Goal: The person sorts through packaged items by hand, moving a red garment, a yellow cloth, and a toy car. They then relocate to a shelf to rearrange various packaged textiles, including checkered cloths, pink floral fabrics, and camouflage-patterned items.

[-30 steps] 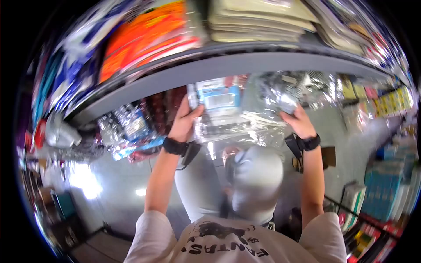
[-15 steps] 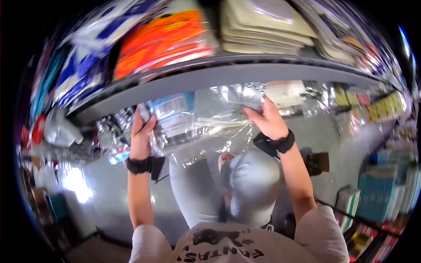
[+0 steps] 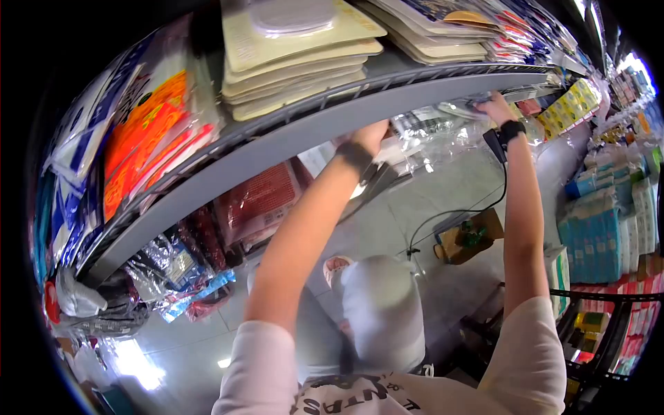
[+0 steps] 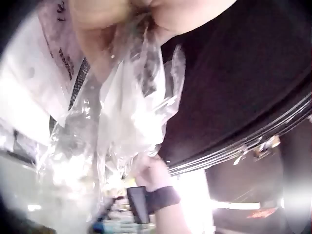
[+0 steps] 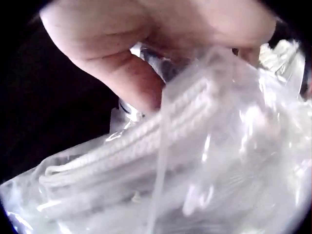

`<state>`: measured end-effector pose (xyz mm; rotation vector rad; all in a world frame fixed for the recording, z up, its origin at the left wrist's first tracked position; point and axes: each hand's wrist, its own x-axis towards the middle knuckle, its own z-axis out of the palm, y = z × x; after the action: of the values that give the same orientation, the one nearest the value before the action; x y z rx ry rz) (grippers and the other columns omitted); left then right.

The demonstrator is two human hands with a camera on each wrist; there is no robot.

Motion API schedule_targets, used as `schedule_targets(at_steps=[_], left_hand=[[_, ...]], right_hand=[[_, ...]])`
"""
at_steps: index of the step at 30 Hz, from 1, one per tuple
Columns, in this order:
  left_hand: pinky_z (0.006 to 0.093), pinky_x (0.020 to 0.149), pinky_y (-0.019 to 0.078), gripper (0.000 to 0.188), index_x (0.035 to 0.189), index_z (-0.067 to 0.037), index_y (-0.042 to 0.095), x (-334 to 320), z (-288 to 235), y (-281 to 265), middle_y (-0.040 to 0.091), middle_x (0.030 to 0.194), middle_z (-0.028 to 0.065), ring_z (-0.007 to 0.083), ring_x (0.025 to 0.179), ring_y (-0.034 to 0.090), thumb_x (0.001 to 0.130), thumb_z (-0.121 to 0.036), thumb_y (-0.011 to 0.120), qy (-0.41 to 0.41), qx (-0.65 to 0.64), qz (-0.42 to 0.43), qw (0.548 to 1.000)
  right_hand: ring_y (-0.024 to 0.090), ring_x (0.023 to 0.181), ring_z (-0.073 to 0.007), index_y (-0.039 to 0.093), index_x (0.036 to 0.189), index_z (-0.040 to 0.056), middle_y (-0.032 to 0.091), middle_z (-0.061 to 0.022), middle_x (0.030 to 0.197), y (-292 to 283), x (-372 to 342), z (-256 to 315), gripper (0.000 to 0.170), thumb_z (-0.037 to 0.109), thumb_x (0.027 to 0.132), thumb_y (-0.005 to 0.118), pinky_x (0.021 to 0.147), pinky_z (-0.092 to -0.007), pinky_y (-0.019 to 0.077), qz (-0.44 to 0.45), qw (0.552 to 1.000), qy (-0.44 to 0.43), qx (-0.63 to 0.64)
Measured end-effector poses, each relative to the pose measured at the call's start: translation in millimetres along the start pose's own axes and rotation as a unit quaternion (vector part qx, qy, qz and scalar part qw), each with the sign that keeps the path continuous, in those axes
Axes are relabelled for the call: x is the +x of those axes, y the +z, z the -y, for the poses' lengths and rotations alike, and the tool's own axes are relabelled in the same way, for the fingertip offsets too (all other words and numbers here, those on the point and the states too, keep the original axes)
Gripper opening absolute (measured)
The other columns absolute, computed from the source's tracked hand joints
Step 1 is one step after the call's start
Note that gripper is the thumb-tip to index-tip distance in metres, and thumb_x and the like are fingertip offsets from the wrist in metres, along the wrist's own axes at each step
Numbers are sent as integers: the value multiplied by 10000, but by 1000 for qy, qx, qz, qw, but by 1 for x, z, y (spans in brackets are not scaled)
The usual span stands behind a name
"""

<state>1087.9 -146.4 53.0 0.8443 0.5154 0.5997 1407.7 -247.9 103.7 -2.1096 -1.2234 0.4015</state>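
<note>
In the head view my left hand [image 3: 372,137] reaches in below the grey shelf edge, its fingers largely hidden. The left wrist view shows that hand [image 4: 141,14] pinching crumpled clear plastic packaging [image 4: 131,92]. Farther right, my right hand [image 3: 495,109] is also at the underside of the shelf edge. Its thumb and fingers [image 5: 141,92] grip a clear plastic bag [image 5: 195,161] in the right wrist view. A folded white cord [image 5: 122,146] shows through this plastic. Shiny clear plastic [image 3: 449,142] stretches between the two hands.
Above the hands runs the grey shelf edge [image 3: 290,138], with stacked cream packages [image 3: 297,69] and orange packets [image 3: 152,138] on it. A dark red package [image 3: 259,200] lies below. An open cardboard box [image 3: 470,238] stands on the floor; blue packs [image 3: 591,235] are stacked at right.
Both hands have moved right and farther under the shelf edge, and the head view has turned. The blue-labelled package at the left hand no longer shows.
</note>
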Motion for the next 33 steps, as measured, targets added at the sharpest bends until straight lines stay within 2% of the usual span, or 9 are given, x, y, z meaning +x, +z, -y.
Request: schedule_targets(at_steps=[5, 11, 14, 16, 20, 23, 25, 29, 33], left_hand=[[334, 708, 463, 235, 1027, -73, 528, 79, 41, -9, 576, 915, 62, 189, 851, 560, 883, -249, 469, 69, 469, -96, 875], [339, 762, 440, 277, 1027, -33, 535, 100, 53, -31, 580, 952, 115, 232, 899, 554, 876, -258, 476, 119, 590, -90, 794], [341, 789, 429, 299, 1028, -13, 539, 98, 56, -27, 582, 971, 142, 253, 923, 551, 873, -262, 479, 161, 601, -77, 779], [343, 807, 421, 314, 1028, 0, 541, 77, 54, -20, 584, 983, 160, 268, 939, 549, 871, -265, 481, 235, 585, -52, 775], [360, 833, 403, 327, 1042, 1, 552, -3, 31, -49, 588, 1021, 174, 311, 956, 545, 855, -265, 516, 231, 545, -25, 806], [353, 797, 418, 312, 1026, 6, 566, -67, 7, -102, 600, 987, 158, 298, 923, 557, 830, -237, 551, 270, 635, -155, 707], [347, 798, 419, 302, 1025, 4, 568, -80, 9, -143, 601, 989, 149, 287, 924, 557, 827, -223, 555, 241, 623, -210, 714], [335, 801, 423, 282, 1023, 1, 572, -69, 19, -177, 602, 993, 131, 265, 926, 558, 821, -195, 564, 137, 532, -220, 806], [322, 803, 426, 264, 1021, -3, 576, -54, 28, -181, 603, 996, 113, 243, 928, 560, 814, -167, 574, 119, 460, -221, 852]], right_hand=[[528, 1011, -369, 518, 1075, -27, 573, -255, 1005, 36, 50, -61, 417, 22, 665, 462, 839, -371, 414, -111, 974, -78, -181], [560, 866, -358, 559, 978, -35, 606, -216, 921, 39, 58, -49, 312, 43, 680, 513, 779, -343, 440, -53, 992, -113, -31], [537, 931, -355, 502, 1092, -9, 571, -209, 1011, 52, 127, -135, 426, 74, 676, 530, 810, -357, 426, 90, 943, -116, -299], [500, 995, -365, 454, 1162, 23, 520, -217, 1102, 93, 116, -164, 505, 97, 670, 543, 850, -382, 402, -19, 966, -71, -247], [342, 1133, -418, 384, 1247, 127, 354, -219, 1252, 93, 32, -42, 645, 143, 636, 591, 933, -496, 289, -60, 932, 33, -357], [377, 1090, -404, 463, 1158, 89, 418, -209, 1167, 95, -13, 7, 515, 153, 664, 596, 895, -493, 311, -133, 956, -111, -235], [423, 1042, -385, 519, 1083, 45, 485, -204, 1084, 107, -57, 52, 408, 162, 699, 596, 857, -475, 343, -91, 952, -274, -101], [278, 1242, -374, 333, 1310, 185, 254, -151, 1370, 154, -127, 113, 864, 344, 569, 748, 1013, -424, 256, 149, 885, -378, -227], [375, 1185, -368, 390, 1275, 190, 338, -117, 1347, 207, -127, 107, 640, 176, 680, 624, 943, -401, 371, 46, 867, -413, -277]])
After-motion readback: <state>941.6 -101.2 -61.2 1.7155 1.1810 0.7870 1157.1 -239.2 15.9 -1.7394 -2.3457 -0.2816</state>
